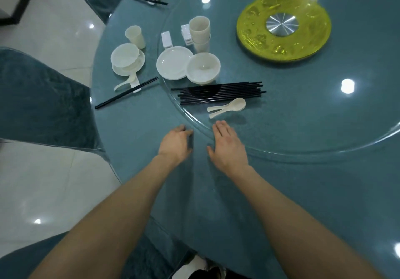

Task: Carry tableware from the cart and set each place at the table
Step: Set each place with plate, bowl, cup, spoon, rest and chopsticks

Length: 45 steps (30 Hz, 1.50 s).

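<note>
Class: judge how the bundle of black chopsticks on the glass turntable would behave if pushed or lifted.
The chopsticks look thin and straight, so probably stiff and light. Lying unbound on the smooth glass turntable, they would likely slide and scatter if pushed. Some may slip out when lifted.

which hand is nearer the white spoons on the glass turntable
Right. The right hand lies just below the spoons, its fingertips a little short of them. The left hand rests on the table, further to the left.

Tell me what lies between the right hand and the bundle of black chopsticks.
In the head view, two white spoons lie there on the glass turntable.
</note>
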Tool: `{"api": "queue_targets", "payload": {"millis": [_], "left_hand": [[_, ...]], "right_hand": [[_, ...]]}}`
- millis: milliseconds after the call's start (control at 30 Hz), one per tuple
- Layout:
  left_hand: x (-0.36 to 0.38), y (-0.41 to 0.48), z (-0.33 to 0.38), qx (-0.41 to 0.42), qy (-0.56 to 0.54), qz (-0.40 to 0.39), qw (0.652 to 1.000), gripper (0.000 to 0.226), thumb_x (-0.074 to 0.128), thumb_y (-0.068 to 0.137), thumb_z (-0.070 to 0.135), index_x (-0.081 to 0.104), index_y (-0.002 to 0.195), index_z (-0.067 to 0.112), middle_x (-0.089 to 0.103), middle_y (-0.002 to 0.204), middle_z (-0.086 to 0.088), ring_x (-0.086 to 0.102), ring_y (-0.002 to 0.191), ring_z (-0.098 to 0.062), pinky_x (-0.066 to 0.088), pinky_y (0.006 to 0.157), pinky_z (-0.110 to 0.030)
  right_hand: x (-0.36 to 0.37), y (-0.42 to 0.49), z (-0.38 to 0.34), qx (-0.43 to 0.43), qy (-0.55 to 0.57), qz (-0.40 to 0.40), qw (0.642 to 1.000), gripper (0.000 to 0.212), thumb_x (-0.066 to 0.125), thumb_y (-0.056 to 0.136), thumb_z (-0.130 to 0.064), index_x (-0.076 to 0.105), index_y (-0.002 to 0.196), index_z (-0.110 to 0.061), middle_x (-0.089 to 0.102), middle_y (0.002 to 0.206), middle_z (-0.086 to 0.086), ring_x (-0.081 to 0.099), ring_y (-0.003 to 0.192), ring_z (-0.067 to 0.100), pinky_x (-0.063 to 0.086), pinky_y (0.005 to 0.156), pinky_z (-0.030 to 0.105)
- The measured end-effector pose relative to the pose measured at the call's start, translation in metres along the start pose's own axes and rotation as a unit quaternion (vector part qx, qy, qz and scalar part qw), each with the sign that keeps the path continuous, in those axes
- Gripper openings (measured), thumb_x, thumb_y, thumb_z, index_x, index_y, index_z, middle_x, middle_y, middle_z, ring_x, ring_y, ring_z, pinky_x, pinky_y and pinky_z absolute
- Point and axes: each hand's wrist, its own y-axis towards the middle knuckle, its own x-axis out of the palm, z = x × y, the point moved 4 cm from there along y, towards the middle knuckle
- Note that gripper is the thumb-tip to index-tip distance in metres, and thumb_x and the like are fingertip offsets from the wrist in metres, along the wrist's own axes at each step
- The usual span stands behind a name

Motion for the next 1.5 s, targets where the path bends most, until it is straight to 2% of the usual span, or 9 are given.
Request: {"api": "queue_targets", "payload": {"millis": [133,300,633,733,833,1000,1133,1333,1500], "left_hand": [[0.001,-0.001,-0.003,0.008,0.014,-0.016,1.000,0.080,0.078,0.093,0.037,0.040,0.163,0.025,0.026,0.174,-0.006,0.028,0.159,-0.022,0.025,0.126,-0.030],[0.002,0.001,-0.007,0.022,0.053,-0.040,0.998,0.082,0.073,0.096,0.041,0.032,0.166,0.028,0.022,0.175,-0.005,0.025,0.160,-0.026,0.029,0.124,-0.035],[0.004,0.001,-0.004,0.042,0.090,-0.041,0.994,0.073,0.056,0.105,0.041,0.023,0.168,0.024,0.016,0.176,-0.010,0.020,0.161,-0.030,0.029,0.125,-0.039],[0.004,0.003,-0.004,0.052,0.093,-0.044,0.993,0.069,0.053,0.106,0.040,0.025,0.167,0.023,0.022,0.174,-0.012,0.024,0.159,-0.030,0.027,0.124,-0.037],[0.002,-0.001,-0.006,0.060,0.095,-0.044,0.993,0.068,0.050,0.106,0.037,0.026,0.167,0.022,0.024,0.172,-0.011,0.026,0.158,-0.029,0.030,0.123,-0.036],[-0.007,0.000,-0.010,0.031,0.003,-0.055,0.998,0.055,0.054,0.103,0.028,0.045,0.158,0.026,0.039,0.167,-0.005,0.037,0.153,-0.025,0.037,0.120,-0.036],[-0.021,0.015,-0.030,-0.031,-0.096,-0.023,0.995,0.050,0.052,0.102,0.020,0.052,0.152,0.021,0.067,0.142,-0.009,0.061,0.130,-0.034,0.048,0.109,-0.038],[-0.043,0.043,-0.038,-0.045,-0.130,0.021,0.990,0.065,0.052,0.097,0.004,0.042,0.160,0.016,0.051,0.159,-0.013,0.052,0.142,-0.035,0.042,0.115,-0.040],[-0.041,0.062,-0.036,0.026,-0.072,-0.010,0.997,0.088,0.051,0.089,-0.006,0.021,0.169,0.016,0.009,0.178,0.001,0.013,0.163,-0.016,0.018,0.131,-0.035]], "right_hand": [[0.005,-0.003,-0.001,0.009,-0.016,0.005,1.000,0.080,0.063,0.100,-0.042,0.031,0.163,-0.006,0.027,0.172,0.011,0.016,0.162,0.025,0.014,0.132,0.040],[0.002,-0.013,0.008,0.018,-0.022,0.027,0.999,0.074,0.066,0.099,-0.036,0.038,0.159,-0.003,0.035,0.168,0.013,0.024,0.159,0.026,0.021,0.131,0.042],[-0.004,-0.041,0.040,0.076,-0.013,0.100,0.992,0.048,0.064,0.092,-0.009,0.059,0.137,0.003,0.056,0.148,0.018,0.044,0.147,0.033,0.037,0.123,0.044],[-0.016,-0.047,0.050,0.096,-0.024,0.136,0.986,0.024,0.060,0.091,-0.010,0.067,0.112,-0.002,0.066,0.121,0.014,0.059,0.123,0.034,0.048,0.107,0.044],[-0.031,-0.048,0.047,0.086,-0.025,0.177,0.980,0.014,0.057,0.090,-0.014,0.063,0.102,-0.010,0.062,0.102,0.006,0.056,0.098,0.028,0.049,0.086,0.043],[-0.042,-0.038,0.024,0.025,0.029,0.220,0.975,0.017,0.062,0.091,-0.013,0.066,0.107,-0.009,0.063,0.103,0.006,0.055,0.099,0.027,0.051,0.089,0.044],[-0.045,-0.023,0.016,-0.002,0.066,0.209,0.976,0.017,0.059,0.092,-0.012,0.066,0.107,-0.009,0.062,0.102,0.004,0.056,0.094,0.025,0.053,0.084,0.043],[-0.040,-0.013,0.017,0.008,0.112,0.165,0.980,0.022,0.058,0.096,-0.014,0.065,0.117,-0.012,0.063,0.107,-0.001,0.061,0.091,0.022,0.056,0.075,0.039],[-0.041,-0.008,0.022,0.036,0.107,0.143,0.983,0.024,0.056,0.098,-0.019,0.064,0.120,-0.013,0.062,0.107,0.001,0.063,0.081,0.025,0.056,0.066,0.043]]}}
